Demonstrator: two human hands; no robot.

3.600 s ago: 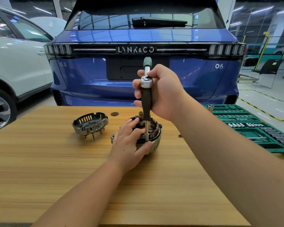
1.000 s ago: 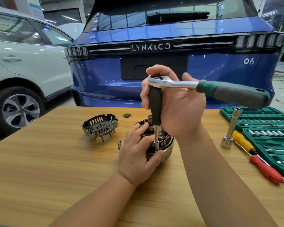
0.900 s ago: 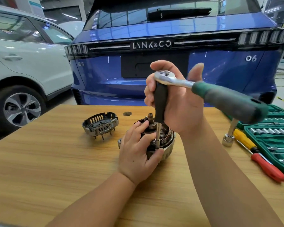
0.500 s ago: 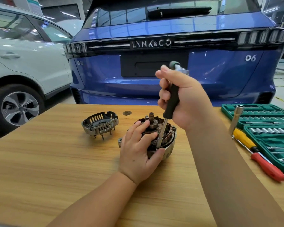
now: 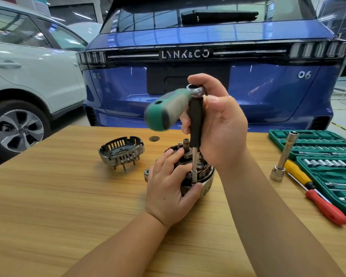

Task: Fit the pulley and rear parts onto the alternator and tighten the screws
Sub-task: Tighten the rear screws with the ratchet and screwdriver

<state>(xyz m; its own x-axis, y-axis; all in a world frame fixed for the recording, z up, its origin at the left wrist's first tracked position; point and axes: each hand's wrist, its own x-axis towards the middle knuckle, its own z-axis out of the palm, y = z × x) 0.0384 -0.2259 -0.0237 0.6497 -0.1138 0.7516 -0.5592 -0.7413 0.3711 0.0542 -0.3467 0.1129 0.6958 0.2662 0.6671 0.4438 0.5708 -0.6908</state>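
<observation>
The alternator body point(image 5: 207, 177) stands on the wooden table point(image 5: 68, 206) with its shaft up. My left hand point(image 5: 168, 188) grips its near left side, thumb by the socket. My right hand point(image 5: 218, 124) holds the black extension bar of a ratchet wrench point(image 5: 168, 110), fingers curled round the ratchet head. The extension stands upright, its socket point(image 5: 194, 174) seated on a screw at the alternator's near rim. The green ratchet handle points left toward me and is blurred. The rear cover point(image 5: 121, 151) with slots and pins lies apart to the left.
A green socket set case point(image 5: 316, 142) lies open at the right. A long steel socket point(image 5: 284, 156) stands beside it, with a yellow and a red screwdriver point(image 5: 326, 208) in front. A small round disc point(image 5: 154, 138) lies behind the alternator. A blue car stands past the table.
The ratchet handle has swung round from pointing right, past away from me, to pointing left. My left hand and the alternator have stayed in place.
</observation>
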